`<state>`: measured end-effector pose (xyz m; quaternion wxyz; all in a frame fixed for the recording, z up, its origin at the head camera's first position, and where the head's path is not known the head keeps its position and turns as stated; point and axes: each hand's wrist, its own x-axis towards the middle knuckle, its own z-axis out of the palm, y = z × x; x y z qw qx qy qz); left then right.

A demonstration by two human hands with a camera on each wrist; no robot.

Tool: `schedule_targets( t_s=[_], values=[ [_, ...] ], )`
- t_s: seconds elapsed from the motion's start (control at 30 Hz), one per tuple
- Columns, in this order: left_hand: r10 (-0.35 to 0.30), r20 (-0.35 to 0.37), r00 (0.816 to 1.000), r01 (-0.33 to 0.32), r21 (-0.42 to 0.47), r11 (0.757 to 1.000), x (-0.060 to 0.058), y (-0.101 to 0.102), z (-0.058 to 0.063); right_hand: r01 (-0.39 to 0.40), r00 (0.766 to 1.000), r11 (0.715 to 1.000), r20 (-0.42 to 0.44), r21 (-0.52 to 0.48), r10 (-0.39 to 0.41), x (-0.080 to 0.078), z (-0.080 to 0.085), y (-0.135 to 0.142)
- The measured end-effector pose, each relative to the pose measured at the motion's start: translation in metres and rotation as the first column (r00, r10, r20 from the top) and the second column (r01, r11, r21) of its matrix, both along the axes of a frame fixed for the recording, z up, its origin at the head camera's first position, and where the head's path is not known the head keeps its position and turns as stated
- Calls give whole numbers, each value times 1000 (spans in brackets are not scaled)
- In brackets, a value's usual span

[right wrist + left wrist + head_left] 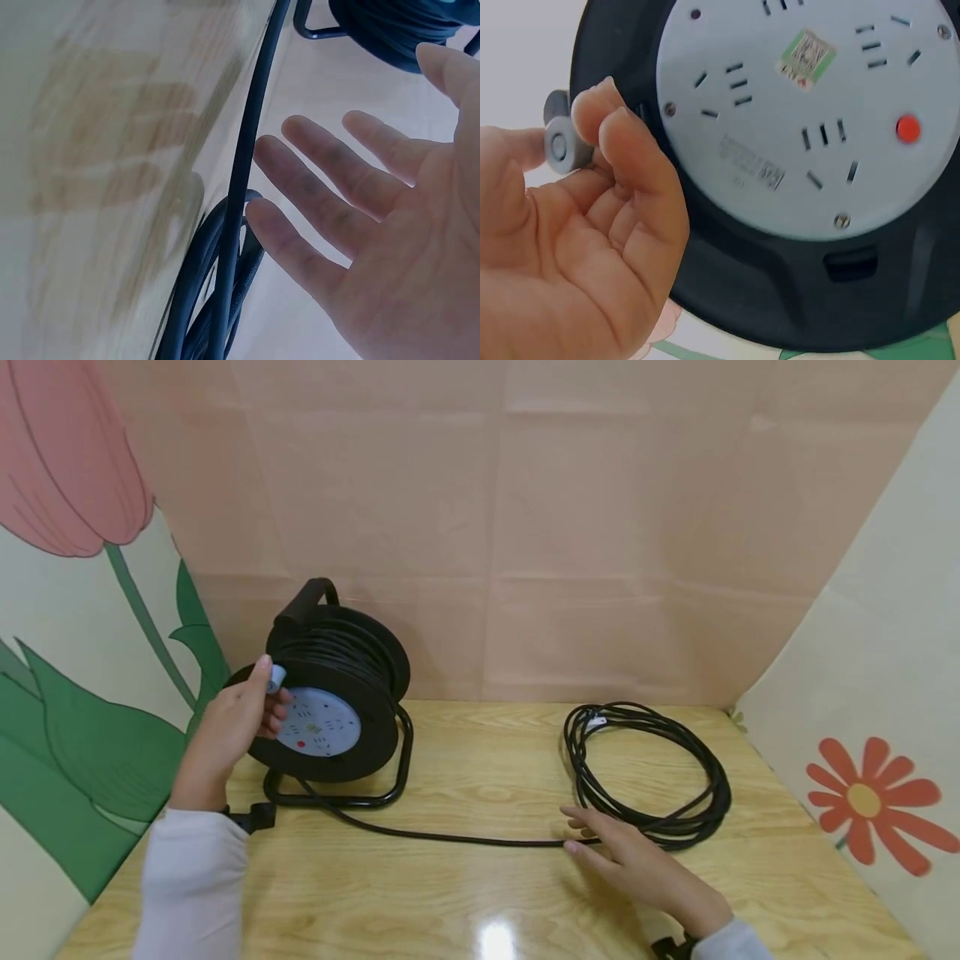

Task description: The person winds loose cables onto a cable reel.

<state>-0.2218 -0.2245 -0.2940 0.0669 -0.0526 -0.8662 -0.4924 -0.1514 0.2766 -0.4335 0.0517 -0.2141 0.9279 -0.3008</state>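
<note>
1. Grip. The left hand (232, 714) pinches the blue-grey crank knob (277, 677) between thumb and curled fingers. A light pinch that lets the knob roll should suit cranking best.
2. Guiding hand. The right hand (630, 860) is spread wide, holding nothing; its fingertips lie at the cable (457, 838), though firm contact cannot be told. Closing the fingers loosely round the strand would probably give better guidance and a little drag.
3. Cable. The black strand crosses the table (480, 777) with slight slack, from beneath the reel to the coil beside the right hand. Even tension should make for neat turns.
4. Coil. Loose loops (718, 795) lie at the right, bearing a white tag (596, 722). Paying them out singly should limit tangling.
5. Reel. The black drum (378, 727) stands at the left on its tubular frame (408, 752), socket panel (318, 727) facing the person. Turns already fill much of it; feeding from side to side should prevent piling.
6. Background. A pinkish sheet (600, 527) hangs behind.
</note>
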Motion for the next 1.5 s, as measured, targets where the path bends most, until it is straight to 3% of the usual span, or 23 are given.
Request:
schedule_targets(
  t_s=[0.43,0.7,0.87,1.1,1.33,1.5],
  values=[
    [6,-9,1000,-5,91,996,-4,8,-6,-83,992,987,-83,135,95,-18,10,-11],
    [41,-14,999,-39,121,992,-5,9,-11,-115,983,939,-97,325,154,-36,-4,-20],
    [46,-42,998,-42,110,993,-5,9,-14,-166,967,924,-128,345,221,-38,-7,-21],
    [68,-57,996,-60,128,990,-5,8,-15,-14,977,954,-199,300,77,-37,-5,-15],
    [80,-80,994,-69,135,988,-7,9,-19,72,927,969,-375,237,23,-42,9,-3],
    [62,-103,993,-47,139,989,-10,10,-20,152,915,957,-400,246,-43,-48,17,8]
  ],
)
